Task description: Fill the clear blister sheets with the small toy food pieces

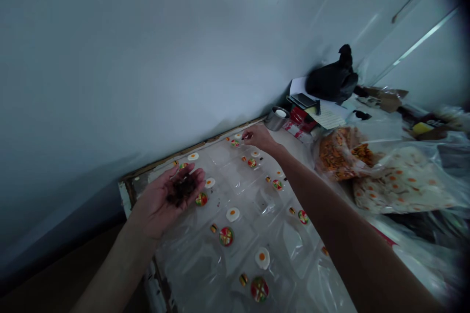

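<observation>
My left hand (174, 198) is turned palm up, fingers stretched out, with a heap of small dark brown pieces (181, 190) lying loose on it. At the far edge of the table, my right hand (258, 137) pinches a tiny dark piece (246, 136) just above the plastic. Clear plastic bags (238, 183) are laid out in rows under both hands. On them sit groups of miniature pieces: a fried egg (232, 214), a round red-and-green disc (226, 236) and a small burger-like piece (213, 228). Small dark pieces (261, 158) lie by some groups on the right.
A wall (165, 58) rises behind the table. To the right are a metal tin (277, 118), a black plastic bag (332, 80), papers (328, 116), a bag of orange pieces (340, 151) and a bag of egg pieces (404, 183).
</observation>
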